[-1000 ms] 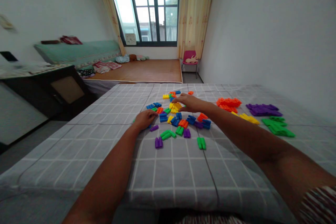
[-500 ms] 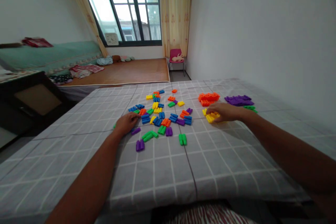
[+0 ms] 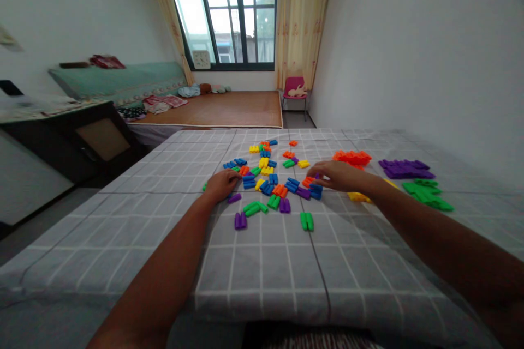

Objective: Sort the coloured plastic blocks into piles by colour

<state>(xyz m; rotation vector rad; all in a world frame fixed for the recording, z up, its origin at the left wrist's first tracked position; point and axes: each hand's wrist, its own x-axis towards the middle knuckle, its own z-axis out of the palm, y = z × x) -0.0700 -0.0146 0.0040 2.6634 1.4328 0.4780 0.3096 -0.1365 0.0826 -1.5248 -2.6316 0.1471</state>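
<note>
Mixed plastic pieces in blue, green, orange, yellow and purple lie scattered over the middle of the table. My left hand (image 3: 222,184) rests at the left edge of this scatter, fingers bent down beside a purple piece (image 3: 234,198); its fingertips are partly hidden. At the right edge, my right hand (image 3: 327,174) reaches over an orange piece (image 3: 308,181) and a blue piece (image 3: 315,191), thumb and fingers apart. To the right are single-colour piles: orange (image 3: 352,158), purple (image 3: 405,168), green (image 3: 428,194), and yellow (image 3: 359,197) partly behind my right forearm.
A grey checked cloth (image 3: 262,262) covers the table. Beyond it stand a low bed (image 3: 237,109) and a pink chair (image 3: 295,86) by the window. A dark cabinet (image 3: 98,136) is at the left, and a white wall runs along the right.
My right hand has left the yellow pile and moved left to the edge of the scattered pieces. The view has turned left, showing more of the green pile.
</note>
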